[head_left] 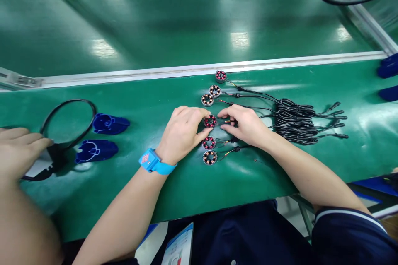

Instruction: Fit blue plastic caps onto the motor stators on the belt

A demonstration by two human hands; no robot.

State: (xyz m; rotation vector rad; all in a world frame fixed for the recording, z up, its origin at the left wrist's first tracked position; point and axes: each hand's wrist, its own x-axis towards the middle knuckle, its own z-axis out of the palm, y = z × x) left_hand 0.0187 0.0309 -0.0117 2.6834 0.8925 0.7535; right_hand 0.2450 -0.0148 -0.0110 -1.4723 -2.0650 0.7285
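Note:
My left hand, with a light-blue strap on its wrist, has thumb and index finger on either side of a motor stator, a small ring with red windings. My right hand curls loosely around the thin wires and black cable leaving that stator; its index fingertip and thumb are apart. Above this one lie three more stators, among them a copper-wound stator and a red-wound stator. Below it are a red stator and a copper stator. My fingers partly hide the wires.
Bundled black cables lie to the right, connector ends pointing right. At the left, another person's hand holds a grey-and-black part with a looped cable, near two blue plastic shells. A metal rail runs behind.

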